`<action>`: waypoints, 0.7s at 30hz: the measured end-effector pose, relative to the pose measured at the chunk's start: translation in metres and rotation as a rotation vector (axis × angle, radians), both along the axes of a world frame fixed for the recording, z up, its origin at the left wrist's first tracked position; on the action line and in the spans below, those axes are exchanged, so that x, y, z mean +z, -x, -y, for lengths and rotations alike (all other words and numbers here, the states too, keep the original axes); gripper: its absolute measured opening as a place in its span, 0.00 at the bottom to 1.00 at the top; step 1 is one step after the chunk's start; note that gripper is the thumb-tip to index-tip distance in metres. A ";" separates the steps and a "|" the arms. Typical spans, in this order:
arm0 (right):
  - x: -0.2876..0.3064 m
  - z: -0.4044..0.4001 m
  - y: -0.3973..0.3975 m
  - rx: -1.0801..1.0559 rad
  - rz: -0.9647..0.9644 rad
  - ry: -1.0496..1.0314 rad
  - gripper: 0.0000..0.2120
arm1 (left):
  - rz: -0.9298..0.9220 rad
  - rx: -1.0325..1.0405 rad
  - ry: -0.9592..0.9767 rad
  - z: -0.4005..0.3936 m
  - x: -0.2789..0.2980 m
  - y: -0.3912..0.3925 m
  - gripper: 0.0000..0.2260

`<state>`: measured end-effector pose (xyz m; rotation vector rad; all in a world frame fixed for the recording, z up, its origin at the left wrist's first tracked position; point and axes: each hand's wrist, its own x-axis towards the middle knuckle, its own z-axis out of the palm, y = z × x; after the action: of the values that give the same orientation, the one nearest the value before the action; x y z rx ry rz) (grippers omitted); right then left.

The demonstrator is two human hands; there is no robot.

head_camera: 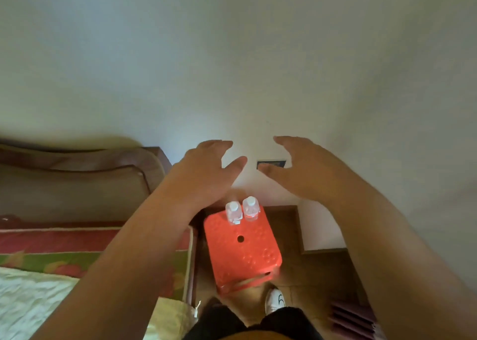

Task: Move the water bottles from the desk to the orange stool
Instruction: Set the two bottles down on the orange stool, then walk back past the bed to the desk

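Pale wall (232, 55) fills the upper view; bed (51, 249) with patterned cover at left. Orange stool (242, 246) on the floor between bed and wall, below both raised arms. Two water bottles stand upright at the stool's far edge, side by side and near touching: left bottle (233, 212), right bottle (251, 208). Long axes vertical, caps up. No desk in view. Left hand (206, 169) and right hand (302, 169) hover above, fingers spread and relaxed, holding nothing. Bottles lie below and nearer the body than the fingertips; left hand slightly closer. Placement looks complete.
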<state>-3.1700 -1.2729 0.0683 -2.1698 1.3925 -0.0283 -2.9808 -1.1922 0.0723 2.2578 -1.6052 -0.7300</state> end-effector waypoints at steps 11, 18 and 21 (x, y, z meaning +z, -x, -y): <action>0.093 -0.062 0.015 -0.202 0.020 0.201 0.37 | 0.080 -0.157 0.207 -0.032 0.104 -0.009 0.26; 0.095 -0.110 0.036 -0.409 -0.051 0.240 0.37 | 0.012 -0.328 0.229 -0.032 0.095 0.007 0.25; 0.094 -0.133 0.059 -0.526 -0.061 0.219 0.37 | -0.021 -0.445 0.230 -0.031 0.089 0.031 0.25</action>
<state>-3.2289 -1.1396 0.1624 -1.9169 2.0399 -0.3257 -3.0114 -1.1608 0.1618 1.7471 -2.0900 -0.6233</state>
